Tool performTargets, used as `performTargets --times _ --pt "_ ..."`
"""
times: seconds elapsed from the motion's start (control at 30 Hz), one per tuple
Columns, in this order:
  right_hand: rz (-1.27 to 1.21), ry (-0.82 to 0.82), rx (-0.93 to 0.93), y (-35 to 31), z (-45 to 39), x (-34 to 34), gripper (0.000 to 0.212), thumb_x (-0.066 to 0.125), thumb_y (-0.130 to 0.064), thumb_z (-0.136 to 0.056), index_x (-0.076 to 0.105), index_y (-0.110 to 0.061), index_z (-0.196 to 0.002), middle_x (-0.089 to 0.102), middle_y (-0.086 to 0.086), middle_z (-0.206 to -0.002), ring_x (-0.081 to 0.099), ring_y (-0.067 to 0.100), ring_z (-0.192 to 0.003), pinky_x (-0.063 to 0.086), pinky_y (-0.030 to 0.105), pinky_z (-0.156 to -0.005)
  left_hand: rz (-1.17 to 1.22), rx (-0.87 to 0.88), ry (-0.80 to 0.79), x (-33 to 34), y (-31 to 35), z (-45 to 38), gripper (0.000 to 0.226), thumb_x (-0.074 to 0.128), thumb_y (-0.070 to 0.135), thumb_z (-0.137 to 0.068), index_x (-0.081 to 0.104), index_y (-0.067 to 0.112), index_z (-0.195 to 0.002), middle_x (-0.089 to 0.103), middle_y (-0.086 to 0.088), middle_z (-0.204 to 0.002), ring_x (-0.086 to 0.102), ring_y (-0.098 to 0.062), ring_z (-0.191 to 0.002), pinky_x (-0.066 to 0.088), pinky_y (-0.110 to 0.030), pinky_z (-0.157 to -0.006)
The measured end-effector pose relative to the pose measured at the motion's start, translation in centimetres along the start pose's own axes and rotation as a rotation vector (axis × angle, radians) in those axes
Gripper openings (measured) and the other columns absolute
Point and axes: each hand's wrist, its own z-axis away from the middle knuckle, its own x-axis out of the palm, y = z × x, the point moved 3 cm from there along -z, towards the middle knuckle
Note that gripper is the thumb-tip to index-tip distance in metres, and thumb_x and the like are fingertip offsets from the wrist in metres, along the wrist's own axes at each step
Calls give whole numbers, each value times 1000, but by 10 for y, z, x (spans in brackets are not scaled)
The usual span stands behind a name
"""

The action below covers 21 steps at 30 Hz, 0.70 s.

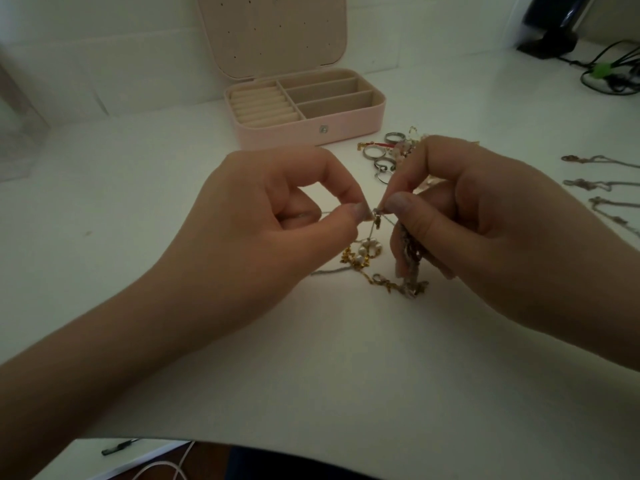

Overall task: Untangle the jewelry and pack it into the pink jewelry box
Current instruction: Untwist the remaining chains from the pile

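Observation:
A tangle of jewelry (pixel 377 271), with gold chain, pearl beads and silver chain, hangs and lies at the table's middle. My left hand (pixel 263 216) pinches a thin silver chain with thumb and forefinger. My right hand (pixel 485 220) pinches the same knot from the right, and a bundle of chain hangs from its fingers. The two pinches nearly touch. The pink jewelry box (pixel 346 128) stands open behind them, lid up, with ring rolls on the left and three bare long compartments on the right. Several rings (pixel 379 157) lie in front of the box.
Three straightened silver chains (pixel 602 183) lie in a row at the right edge. Black cables with a green tie (pixel 609 69) and a dark stand sit at the back right. A clear container (pixel 17 133) stands at the far left. White cable hangs below the table's front edge.

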Motion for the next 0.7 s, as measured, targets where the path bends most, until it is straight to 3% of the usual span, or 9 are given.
performTargets --times 0.17,0.27,0.37,0.43,0.53,0.7 --pt "129 88 -41 0 2 -1 15 48 -34 -96 51 -27 -82 68 -17 -64 61 2 -57 44 10 -59 -4 -3 -16 0 -1 0 10 66 24 -81 67 18 -72 27 9 -38 20 -5 -37 23 -6 -42" --pt "256 162 -103 -3 4 -2 7 52 -29 -90 54 -26 -84 67 -10 -69 63 5 -70 47 19 -65 1 -1 -29 0 -1 1 10 67 23 -81 68 17 -74 27 7 -39 20 -5 -37 24 -5 -43" --pt "122 146 -36 -1 3 -4 8 50 -34 -87 54 -30 -81 65 -17 -80 63 2 -75 50 21 -68 5 -24 -18 0 -1 -1 11 71 23 -85 71 18 -74 28 -3 -39 20 -6 -36 22 -6 -40" --pt "39 104 18 3 0 -3 13 46 -38 -85 55 -30 -80 65 -17 -83 62 3 -74 51 23 -67 22 -44 -22 2 -1 -1 13 68 23 -85 73 19 -73 30 1 -38 19 -7 -36 20 -7 -39" --pt "-135 50 130 10 -2 -1 25 45 -45 -82 57 -24 -77 65 -5 -77 63 8 -69 54 31 -66 105 -82 -47 2 -3 -2 12 69 31 -84 76 24 -77 30 10 -36 19 -7 -37 20 -13 -38" --pt "-260 18 201 15 -2 0 33 46 -49 -80 56 -18 -77 60 -6 -69 61 10 -67 57 40 -74 231 -167 -86 0 -9 -5 13 65 36 -75 77 34 -80 30 1 -41 17 -20 -44 15 -21 -45"
